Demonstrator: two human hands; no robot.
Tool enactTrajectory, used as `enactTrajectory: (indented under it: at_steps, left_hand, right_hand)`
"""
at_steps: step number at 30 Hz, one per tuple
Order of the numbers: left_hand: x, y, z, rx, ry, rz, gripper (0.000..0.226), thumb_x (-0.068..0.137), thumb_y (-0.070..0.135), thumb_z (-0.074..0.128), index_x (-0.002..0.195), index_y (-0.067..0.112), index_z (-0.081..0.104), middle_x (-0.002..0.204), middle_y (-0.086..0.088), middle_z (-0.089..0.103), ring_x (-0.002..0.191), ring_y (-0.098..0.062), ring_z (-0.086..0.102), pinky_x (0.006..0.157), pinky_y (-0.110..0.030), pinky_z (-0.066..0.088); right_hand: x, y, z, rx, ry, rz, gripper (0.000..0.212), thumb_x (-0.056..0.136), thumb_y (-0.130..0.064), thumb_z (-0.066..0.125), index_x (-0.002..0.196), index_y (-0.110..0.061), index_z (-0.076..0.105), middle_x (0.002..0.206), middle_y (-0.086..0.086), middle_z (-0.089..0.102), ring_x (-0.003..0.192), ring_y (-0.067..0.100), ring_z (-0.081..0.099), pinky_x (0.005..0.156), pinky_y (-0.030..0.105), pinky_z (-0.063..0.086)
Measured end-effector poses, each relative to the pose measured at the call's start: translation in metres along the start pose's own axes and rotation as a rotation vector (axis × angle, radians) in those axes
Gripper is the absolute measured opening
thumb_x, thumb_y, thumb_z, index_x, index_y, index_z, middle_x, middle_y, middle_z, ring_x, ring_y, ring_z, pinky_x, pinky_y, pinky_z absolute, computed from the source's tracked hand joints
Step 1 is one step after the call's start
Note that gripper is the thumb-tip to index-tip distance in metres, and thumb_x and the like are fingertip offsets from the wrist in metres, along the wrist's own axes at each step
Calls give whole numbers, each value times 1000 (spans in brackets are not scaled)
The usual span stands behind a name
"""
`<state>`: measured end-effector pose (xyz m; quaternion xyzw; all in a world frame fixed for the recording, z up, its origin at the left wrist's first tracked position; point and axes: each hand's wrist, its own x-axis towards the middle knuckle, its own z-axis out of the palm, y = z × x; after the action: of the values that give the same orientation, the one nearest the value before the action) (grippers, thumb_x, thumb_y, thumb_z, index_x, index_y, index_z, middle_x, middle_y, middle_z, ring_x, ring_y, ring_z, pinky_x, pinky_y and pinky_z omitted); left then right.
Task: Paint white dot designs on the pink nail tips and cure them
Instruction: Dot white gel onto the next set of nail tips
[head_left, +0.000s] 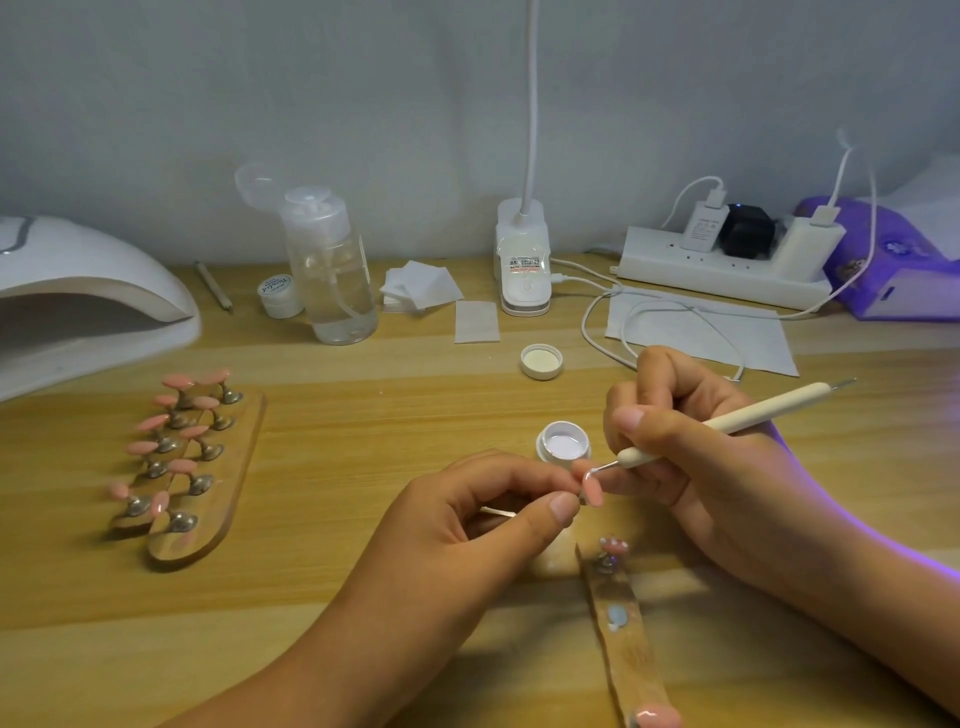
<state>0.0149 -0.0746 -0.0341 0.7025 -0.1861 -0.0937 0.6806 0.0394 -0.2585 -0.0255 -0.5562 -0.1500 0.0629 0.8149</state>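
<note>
Just beside right hand (691, 462): nail tip (592, 491) (left-pinched).

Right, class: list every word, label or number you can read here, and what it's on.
No text reads clearly.
Small white jar: cursive label, too blurred.
White charger: fine print, too small.
Lamp base: reddish sticker marks, too blurred.

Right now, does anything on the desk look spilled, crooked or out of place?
Nothing looks spilled. The nearest wooden strip has a pale blob on a bare spot; paint or putty, I cannot tell. The clear bottle has its cap flipped open, and a white lid lies upside down.
</note>
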Motion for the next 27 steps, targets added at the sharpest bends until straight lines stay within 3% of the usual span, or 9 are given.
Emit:
enactTrajectory:
  at_steps: [4,8,12,14,17,19,22,27]
  left_hand:
    - [-1,1,-1,-3,-2,-1,11,80,23,66,85,23,75,84,14,72,71,2,58,64,-9,42]
    - [-1,2,-1,-16,-16,-16,11,79,24,68,85,20,76,81,12,72,65,-3,52,59,-8,39]
    - [-1,2,0,-37,-17,-44,13,76,24,70,87,17,74,89,5,75,78,-11,59,66,-15,45]
    - [-1,3,0,-60,-21,-42,13,77,22,75,85,13,72,88,7,75,72,-6,57,61,-12,45]
    - [-1,4,0,-83,-23,-47,12,77,20,75,84,11,71,86,8,75,63,-2,53,57,-10,42]
    - [-1,3,0,-78,-31,-32,10,80,19,71,86,11,71,82,12,73,63,0,52,58,-10,42]
    - [-1,2,-1,-62,-26,-28,11,81,22,65,89,16,70,79,16,70,69,-1,56,63,-13,44]
    - [-1,1,0,-44,-27,-27,11,81,23,64,89,18,70,78,18,69,70,1,58,64,-12,46]
  right_hand:
    - [2,1,-2,28,14,14,20,72,-17,68,59,-20,52,56,-3,49,50,6,48,58,26,56]
    - [4,0,-6,-13,57,-43,23,76,-35,76,69,-22,58,52,-7,45,47,6,45,81,36,57]
    - [6,0,-12,-241,170,-104,12,73,-33,72,82,-26,69,74,-5,66,72,10,65,95,40,53]
    - [6,-1,-12,-453,188,-153,13,78,-32,69,89,-28,75,89,0,72,84,22,65,87,33,53]
    - [6,0,-10,-611,175,-240,12,87,-27,62,90,-26,73,88,-8,72,80,4,64,73,12,48]
    - [5,5,-9,-713,117,-281,10,91,-27,60,93,-23,68,88,-9,69,82,7,62,73,13,46]
    - [6,10,-10,-851,52,-320,13,94,-32,58,95,-20,64,88,-7,64,83,20,59,73,26,48]
    - [7,11,-12,-902,10,-324,15,92,-36,51,92,-25,61,85,-3,61,76,17,53,68,24,44]
